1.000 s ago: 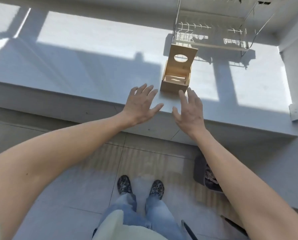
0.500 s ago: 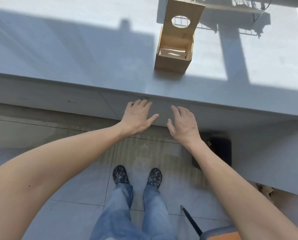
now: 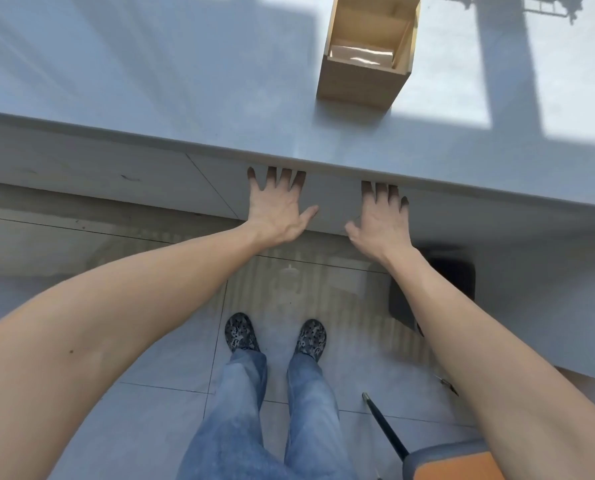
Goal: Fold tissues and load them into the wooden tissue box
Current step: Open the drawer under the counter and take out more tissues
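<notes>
Head view, steeply down over counter (image 3: 185, 81)

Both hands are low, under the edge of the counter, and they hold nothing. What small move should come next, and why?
Probably raise both hands onto the counter toward the wooden tissue box. The left hand and right hand are open with fingertips hidden under the counter edge, the box stands open above them, and no loose tissue shows outside it, so finding tissues comes first.

Wooden tissue box (image 3: 358, 77) was noted as pale tan; surface (image 3: 185, 98) as light grey-blue with bright sunlit patches. Jeans (image 3: 240, 410) were recorded as faded blue, shoes (image 3: 239, 333) as black-and-grey mottled.
</notes>
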